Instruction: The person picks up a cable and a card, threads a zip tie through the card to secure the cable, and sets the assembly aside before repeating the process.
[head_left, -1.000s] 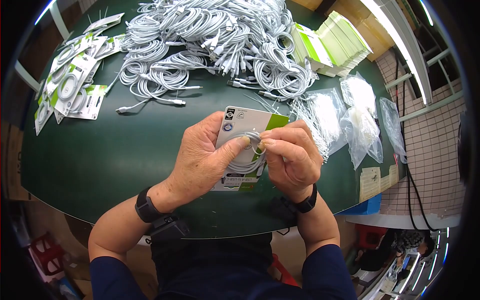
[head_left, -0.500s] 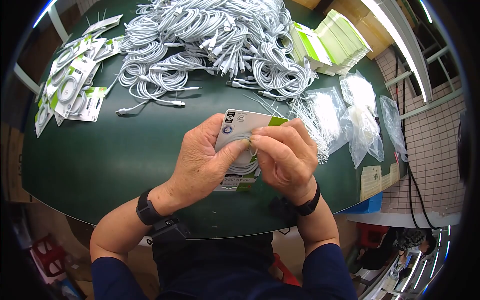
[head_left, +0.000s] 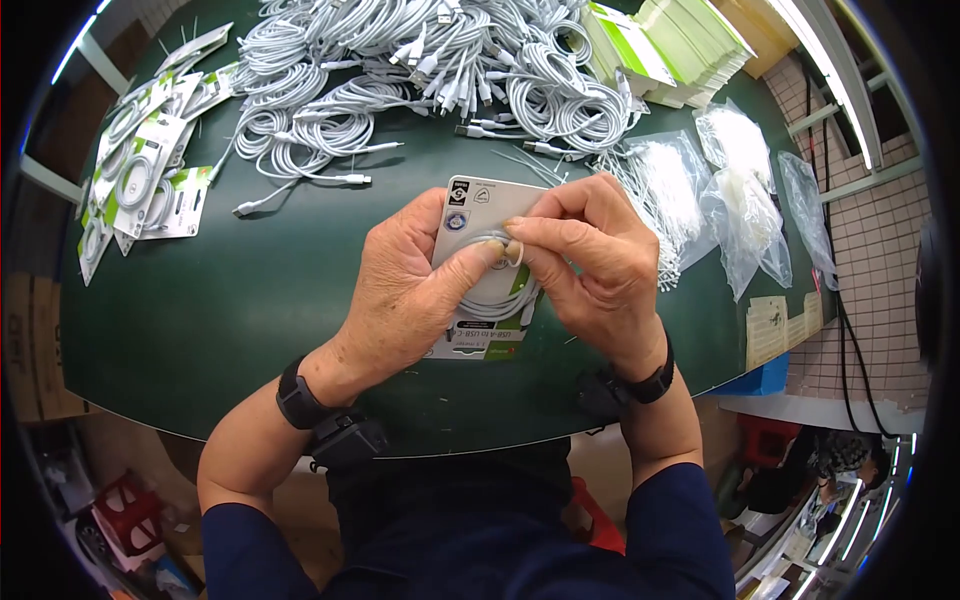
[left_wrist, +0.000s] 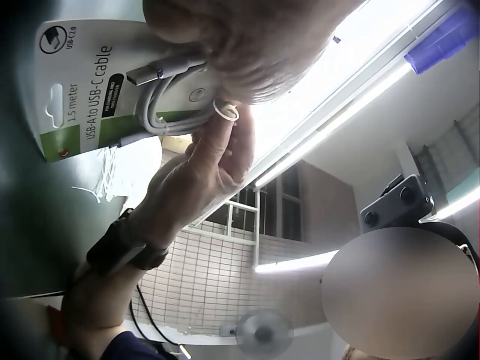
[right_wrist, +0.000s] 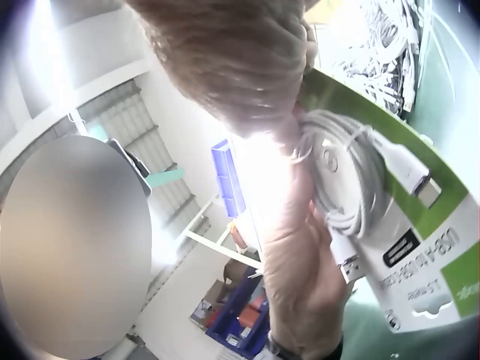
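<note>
My left hand (head_left: 400, 275) grips a white and green cable card (head_left: 520, 195) from its left side, thumb pressing a coiled white USB cable (head_left: 495, 308) against its face. The card's print reads USB-A to USB-C, and both cable plugs lie on it in the right wrist view. Opposite, my right hand (head_left: 600, 265) pinches a thin white cable tie (head_left: 516, 254) between thumb and fingers, close to the left thumb tip. In the left wrist view the cable tie (left_wrist: 237, 112) forms a small loop at the fingertips. The left fingers behind the card are hidden in the head view.
A big heap of coiled white cables (head_left: 400, 75) covers the back of the green table (head_left: 230, 310). Finished-looking cable cards (head_left: 150, 165) pile up at left. Stacked cards (head_left: 690, 50) stand back right. Bagged white ties (head_left: 735, 235) and loose ties (head_left: 650, 190) lie at right.
The head view has shifted, so table, hands and card appear displaced. The right hand has turned a little and moved slightly right, its fingers still pinching the tie; the left hand keeps its hold.
</note>
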